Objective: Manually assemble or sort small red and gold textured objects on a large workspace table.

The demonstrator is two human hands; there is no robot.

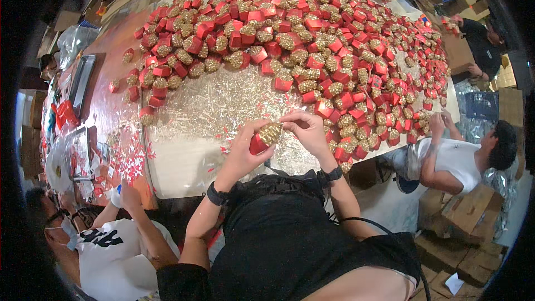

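My left hand [243, 150] is wrapped round a small red and gold ornament [267, 136] with a faceted red base and a gold, bumpy top. It is tilted, the gold end up and to the right. Close beside that gold end, my right hand [310, 134] pinches thumb and forefinger together; whatever is between them is too small to make out. A big heap of similar ornaments [312, 39] covers the far and right parts of the table [178, 161]. Gold glitter and red scraps [217, 97] lie scattered just beyond my hands.
A person in a white shirt [120, 256] works at my left, another [454, 159] sits at the table's right. Farther people stand at the back and right edge. Dark trays [83, 83] and a red bag [66, 116] lie left; cardboard boxes [471, 212] are stacked right.
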